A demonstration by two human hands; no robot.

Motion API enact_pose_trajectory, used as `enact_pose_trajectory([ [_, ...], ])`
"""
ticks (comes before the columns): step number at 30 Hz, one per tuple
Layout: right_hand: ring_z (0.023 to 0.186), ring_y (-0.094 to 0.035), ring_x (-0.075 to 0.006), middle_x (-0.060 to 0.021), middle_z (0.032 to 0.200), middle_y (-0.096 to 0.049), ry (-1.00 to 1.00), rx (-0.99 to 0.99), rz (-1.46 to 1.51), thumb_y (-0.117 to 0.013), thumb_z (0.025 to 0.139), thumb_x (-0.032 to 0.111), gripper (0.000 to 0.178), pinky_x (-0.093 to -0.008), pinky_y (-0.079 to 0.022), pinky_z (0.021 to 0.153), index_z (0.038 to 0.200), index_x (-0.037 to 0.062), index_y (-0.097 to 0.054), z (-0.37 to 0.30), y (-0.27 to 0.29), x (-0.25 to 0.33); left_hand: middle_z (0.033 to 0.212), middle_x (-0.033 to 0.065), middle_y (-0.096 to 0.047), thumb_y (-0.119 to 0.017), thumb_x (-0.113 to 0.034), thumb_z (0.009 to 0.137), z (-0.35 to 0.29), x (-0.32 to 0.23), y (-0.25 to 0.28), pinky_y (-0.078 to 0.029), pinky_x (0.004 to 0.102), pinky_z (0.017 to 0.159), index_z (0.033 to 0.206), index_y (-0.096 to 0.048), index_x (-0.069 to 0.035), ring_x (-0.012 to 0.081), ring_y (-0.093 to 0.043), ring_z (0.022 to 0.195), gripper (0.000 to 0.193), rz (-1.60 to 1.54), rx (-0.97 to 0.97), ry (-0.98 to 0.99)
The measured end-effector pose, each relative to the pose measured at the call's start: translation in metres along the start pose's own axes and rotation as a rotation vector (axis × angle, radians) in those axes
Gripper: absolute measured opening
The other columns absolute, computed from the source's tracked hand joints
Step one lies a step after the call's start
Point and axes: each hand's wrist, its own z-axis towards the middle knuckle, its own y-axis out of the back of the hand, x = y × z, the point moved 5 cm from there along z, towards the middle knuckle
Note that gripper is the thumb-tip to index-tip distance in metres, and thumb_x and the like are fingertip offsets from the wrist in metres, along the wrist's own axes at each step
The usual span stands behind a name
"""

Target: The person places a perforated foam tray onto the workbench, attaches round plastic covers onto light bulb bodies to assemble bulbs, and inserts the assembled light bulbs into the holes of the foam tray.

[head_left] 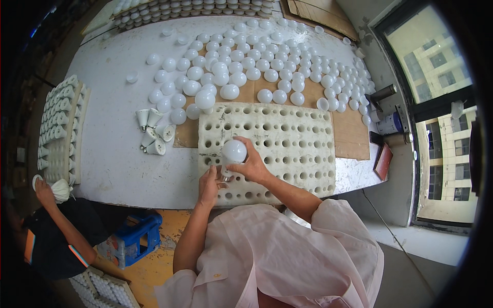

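Observation:
Above the near left part of a white foam tray with rows of round holes, I hold a light bulb upright. My right hand is closed round its white dome from the right. Lower down, my left hand has its fingers closed at the bulb's neck and metal base; part of that grip is hidden. Another bulb stands upright at the tray's far left corner. Left of the tray lies a small group of white bulb bodies without domes, some showing their metal bases.
Many loose white domes cover the far table and brown cardboard. Stacked trays stand at the back. At far left, another person's hand holds white parts beside a filled rack. A blue stool stands below.

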Motion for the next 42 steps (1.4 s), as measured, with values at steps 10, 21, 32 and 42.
enact_pose_trajectory([
  [10, 0.118, -0.051, -0.0297, -0.0186, 0.126, -0.051, 0.55, -0.294, -0.62, -0.077, 0.073, 0.016, 0.081, -0.0419, -0.045, 0.097, 0.14, 0.0085, -0.033, 0.141, 0.046, 0.001, 0.098, 0.0114, -0.07, -0.062, -0.018, 0.091, -0.002, -0.031, 0.083, -0.05, 0.0254, 0.068, 0.102, -0.068, 0.005, 0.0173, -0.067, 0.085, 0.026, 0.413, -0.455, -0.204],
  [21, 0.112, -0.057, -0.0328, -0.0158, 0.121, -0.059, -0.103, -0.352, -0.962, -0.072, 0.078, 0.028, 0.061, -0.0401, -0.046, 0.096, 0.133, 0.0137, -0.052, 0.184, 0.155, -0.065, 0.144, 0.0256, -0.036, -0.065, 0.006, 0.075, 0.057, -0.115, 0.187, -0.034, 0.0412, 0.11, 0.134, -0.04, 0.001, 0.0373, -0.037, 0.134, 0.064, 1.51, -0.637, -0.497],
  [32, 0.114, -0.056, -0.0325, -0.0183, 0.125, -0.056, -0.425, -0.02, -1.205, -0.076, 0.07, 0.041, 0.074, -0.0413, -0.046, 0.094, 0.135, 0.0175, -0.049, 0.208, 0.175, -0.088, 0.133, 0.021, -0.05, -0.075, -0.002, 0.071, 0.072, -0.101, 0.18, -0.035, 0.0456, 0.104, 0.119, -0.045, -0.002, 0.0345, -0.046, 0.124, 0.057, 1.803, -0.589, -0.309],
  [42, 0.09, -0.063, -0.0235, -0.0119, 0.117, -0.054, -0.012, -0.001, 0.664, -0.069, 0.082, 0.018, 0.082, -0.0325, -0.057, 0.068, 0.148, 0.0124, -0.02, 0.112, 0.142, -0.033, 0.117, 0.0247, -0.058, -0.076, -0.008, 0.072, 0.078, -0.086, 0.191, -0.044, 0.0444, 0.093, 0.117, -0.046, 0.0, 0.0399, -0.055, 0.11, 0.055, 1.577, -0.505, -0.19],
])
